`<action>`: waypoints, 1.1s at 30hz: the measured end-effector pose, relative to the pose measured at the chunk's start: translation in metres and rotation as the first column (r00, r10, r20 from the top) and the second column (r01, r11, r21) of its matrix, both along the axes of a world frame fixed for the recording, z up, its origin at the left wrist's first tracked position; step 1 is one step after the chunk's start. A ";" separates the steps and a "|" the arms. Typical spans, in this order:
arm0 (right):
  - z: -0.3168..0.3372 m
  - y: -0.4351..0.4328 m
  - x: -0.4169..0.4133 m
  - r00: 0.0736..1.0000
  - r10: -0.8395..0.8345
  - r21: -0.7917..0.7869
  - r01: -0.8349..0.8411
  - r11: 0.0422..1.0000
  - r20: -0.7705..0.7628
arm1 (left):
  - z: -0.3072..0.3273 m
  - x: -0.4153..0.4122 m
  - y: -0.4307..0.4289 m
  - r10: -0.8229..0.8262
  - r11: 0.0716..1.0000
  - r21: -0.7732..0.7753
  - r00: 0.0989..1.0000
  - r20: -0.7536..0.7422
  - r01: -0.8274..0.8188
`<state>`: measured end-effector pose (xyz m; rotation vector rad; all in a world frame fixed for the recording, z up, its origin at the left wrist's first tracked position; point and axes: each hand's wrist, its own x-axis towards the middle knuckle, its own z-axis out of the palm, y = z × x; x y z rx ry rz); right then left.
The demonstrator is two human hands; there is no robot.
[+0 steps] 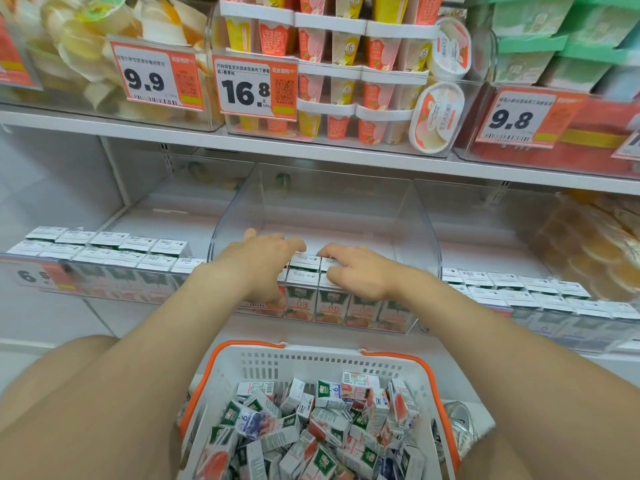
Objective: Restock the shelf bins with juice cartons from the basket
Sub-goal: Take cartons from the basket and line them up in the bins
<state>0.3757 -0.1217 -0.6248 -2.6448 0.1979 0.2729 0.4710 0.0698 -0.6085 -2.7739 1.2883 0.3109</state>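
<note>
We see a bright picture with soft, even white light, and the shadows are faint. It gets a little greyer under the upper shelf (173,140). The shelf bends like a bow, since the lens is wide. The clear bin (426,216) shines along its rim. The middle price tag (254,88) is sharp, but the right price tag (519,116) is smeared. The orange packs (595,244) at the right edge are blurry. The juice cartons (311,427) in the basket (311,363) look sharp.

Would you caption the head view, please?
Left hand and right hand press juice cartons in the clear bin above the basket.
</note>
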 end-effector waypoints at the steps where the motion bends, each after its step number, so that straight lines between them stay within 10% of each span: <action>1: 0.001 0.001 -0.002 1.000 0.003 -0.018 -0.003 1.000 -0.017 | -0.001 -0.001 0.001 0.005 1.000 -0.017 1.000 0.007 -0.005; 5: 0.010 0.011 -0.012 0.998 0.010 -0.140 -0.018 0.990 -0.057 | -0.002 -0.013 0.009 0.018 0.995 -0.101 0.999 0.042 -0.014; 9: 0.040 0.036 -0.045 0.936 0.126 -0.177 -0.071 0.982 0.328 | 0.000 -0.041 0.020 -0.124 0.904 -0.401 0.989 0.082 0.147; 12: 0.043 0.052 -0.079 0.977 0.131 -0.122 -0.111 0.986 0.170 | -0.002 -0.065 0.032 -0.229 0.846 -0.494 0.973 0.002 0.200; 15: 0.019 0.063 -0.104 0.957 0.196 -0.217 -0.242 0.946 -0.213 | -0.022 -0.084 0.036 -0.269 0.948 -0.221 0.946 -0.179 0.228; 21: -0.036 0.082 -0.125 0.860 0.231 -0.203 -0.353 0.914 -0.456 | -0.092 -0.102 0.033 -0.103 0.941 0.267 0.929 -0.356 0.207; 33: -0.129 0.082 -0.126 0.798 0.207 -0.259 -0.410 0.875 -0.566 | -0.232 -0.116 0.053 0.223 0.863 0.503 0.926 -0.304 -0.043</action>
